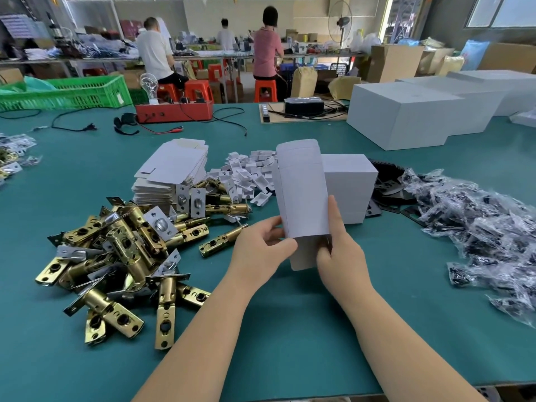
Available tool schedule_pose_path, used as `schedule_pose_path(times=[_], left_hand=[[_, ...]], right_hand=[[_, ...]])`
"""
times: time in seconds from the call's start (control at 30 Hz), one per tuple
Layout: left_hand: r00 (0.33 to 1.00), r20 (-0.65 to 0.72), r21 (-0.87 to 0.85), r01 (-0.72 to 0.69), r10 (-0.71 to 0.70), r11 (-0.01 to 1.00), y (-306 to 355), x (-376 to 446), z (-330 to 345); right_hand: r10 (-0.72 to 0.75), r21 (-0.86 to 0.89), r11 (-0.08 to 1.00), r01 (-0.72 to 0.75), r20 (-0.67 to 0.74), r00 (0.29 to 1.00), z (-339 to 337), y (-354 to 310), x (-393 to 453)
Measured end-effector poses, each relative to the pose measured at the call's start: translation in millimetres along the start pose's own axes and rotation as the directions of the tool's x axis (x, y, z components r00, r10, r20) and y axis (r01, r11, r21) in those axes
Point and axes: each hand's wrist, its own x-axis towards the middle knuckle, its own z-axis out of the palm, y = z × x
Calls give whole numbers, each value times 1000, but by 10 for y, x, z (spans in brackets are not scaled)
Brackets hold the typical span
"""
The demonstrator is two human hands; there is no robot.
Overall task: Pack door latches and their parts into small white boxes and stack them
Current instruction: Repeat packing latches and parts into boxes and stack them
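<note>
Both hands hold one small white box (301,192) upright above the green table (290,329), its top flap open. My left hand (261,248) grips its lower left edge, thumb across the bottom. My right hand (339,248) grips the lower right side, thumb lying up along the box. A heap of brass door latches (124,256) lies to the left. Behind it stands a stack of flat white box blanks (171,175). A pile of small white card inserts (249,175) sits in the middle. Clear bags of black parts (487,227) spread out at the right.
A block of stacked white boxes (351,187) stands just behind the held box, with black plates (388,184) beside it. Large white cartons (406,111) sit at the back right. A red tester box (174,110) with cables, a green crate (66,91) and seated people are beyond.
</note>
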Motion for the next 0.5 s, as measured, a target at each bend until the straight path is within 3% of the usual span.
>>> schedule_pose_path(times=[0.13, 0.27, 0.5], left_hand=[[998, 24, -146, 53, -50, 988, 34, 2, 4], [974, -150, -144, 148, -169, 978, 42, 26, -38], [966, -151, -149, 189, -212, 970, 32, 64, -86]], right_hand=[[-24, -32, 999, 24, -7, 1000, 13, -26, -12], [-76, -67, 995, 78, 36, 996, 53, -64, -50], [-60, -86, 994, 70, 118, 991, 65, -44, -49]])
